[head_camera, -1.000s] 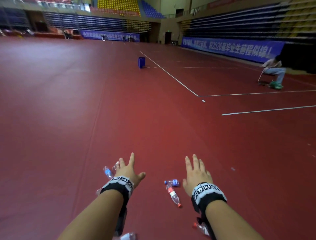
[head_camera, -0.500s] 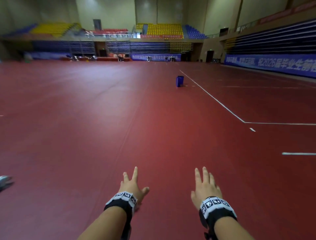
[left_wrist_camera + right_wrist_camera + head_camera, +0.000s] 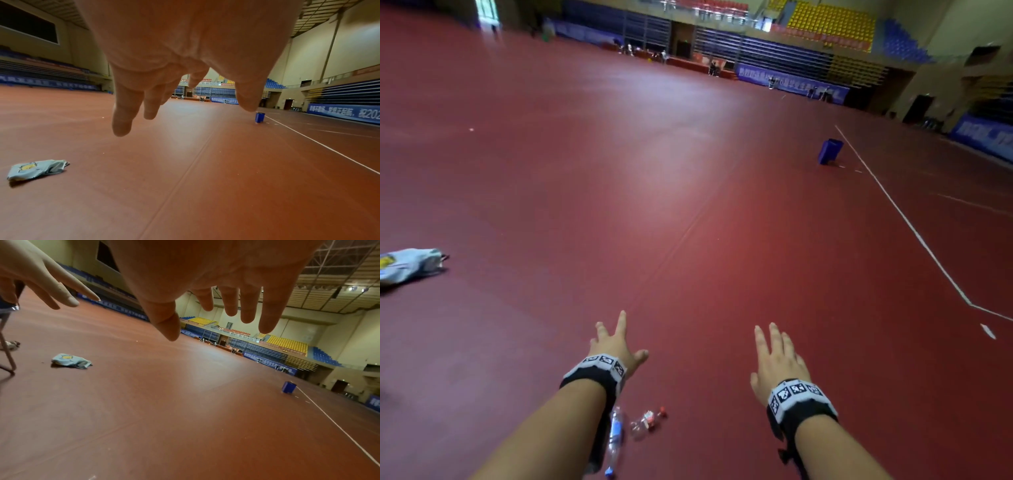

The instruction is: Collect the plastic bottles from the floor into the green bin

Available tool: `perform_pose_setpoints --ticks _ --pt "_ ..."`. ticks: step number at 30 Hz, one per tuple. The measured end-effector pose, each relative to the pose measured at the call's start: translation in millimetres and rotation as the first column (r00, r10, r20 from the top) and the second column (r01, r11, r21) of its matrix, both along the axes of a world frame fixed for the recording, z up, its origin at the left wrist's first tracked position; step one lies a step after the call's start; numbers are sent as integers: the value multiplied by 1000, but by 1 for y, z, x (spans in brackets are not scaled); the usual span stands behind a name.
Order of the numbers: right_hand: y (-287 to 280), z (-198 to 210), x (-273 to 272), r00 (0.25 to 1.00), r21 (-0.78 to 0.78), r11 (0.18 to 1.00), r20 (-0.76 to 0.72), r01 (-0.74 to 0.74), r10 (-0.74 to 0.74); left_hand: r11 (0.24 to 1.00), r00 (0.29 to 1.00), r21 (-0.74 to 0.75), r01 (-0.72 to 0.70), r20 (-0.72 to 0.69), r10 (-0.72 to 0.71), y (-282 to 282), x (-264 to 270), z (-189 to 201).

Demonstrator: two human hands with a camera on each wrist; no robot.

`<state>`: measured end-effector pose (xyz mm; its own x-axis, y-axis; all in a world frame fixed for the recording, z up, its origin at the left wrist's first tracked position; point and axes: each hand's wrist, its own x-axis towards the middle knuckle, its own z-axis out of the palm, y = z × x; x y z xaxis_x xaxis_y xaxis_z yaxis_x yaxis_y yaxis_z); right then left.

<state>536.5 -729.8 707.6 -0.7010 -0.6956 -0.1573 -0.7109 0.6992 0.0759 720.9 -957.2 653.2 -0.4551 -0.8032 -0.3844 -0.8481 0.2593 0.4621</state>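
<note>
Left hand (image 3: 616,346) and right hand (image 3: 777,359) out over the red floor (image 3: 688,205), fingers spread, grasping nothing, two plastic bottles (image 3: 616,431) lying under the left forearm, blue bin (image 3: 830,150) far ahead

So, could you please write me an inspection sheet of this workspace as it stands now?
Surface: dark red sports floor with white court lines.
Job's things: two plastic bottles lying by the left forearm; no green bin seen.
Clutter: crumpled pale blue bag on the floor at left; blue bin far ahead.
Hands: left hand and right hand spread, holding nothing.
Cables: nothing seen.
Surroundings: indoor arena, yellow and blue seating, blue banners.
</note>
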Motion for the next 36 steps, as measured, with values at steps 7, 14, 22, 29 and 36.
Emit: perform_pose_setpoints --ticks 7,14,22,29,36 --pt "-172 -35 -49 987 50 989 92 -140 135 994 996 82 -72 55 67 -118 -51 -37" --pt "-271 -160 -91 905 200 917 331 -346 269 949 950 229 -218 274 152 -181 -60 -142" --pt "-352 -406 -166 792 379 746 524 -548 315 779 816 367 -509 495 300 -201 -65 -350" --pt "-356 -672 -158 679 405 568 591 -716 435 734 804 462 -499 563 193 -158 -80 -593" --pt "-327 -826 -109 550 351 439 668 -827 502 655 785 499 -567 568 248 -132 -65 -727"
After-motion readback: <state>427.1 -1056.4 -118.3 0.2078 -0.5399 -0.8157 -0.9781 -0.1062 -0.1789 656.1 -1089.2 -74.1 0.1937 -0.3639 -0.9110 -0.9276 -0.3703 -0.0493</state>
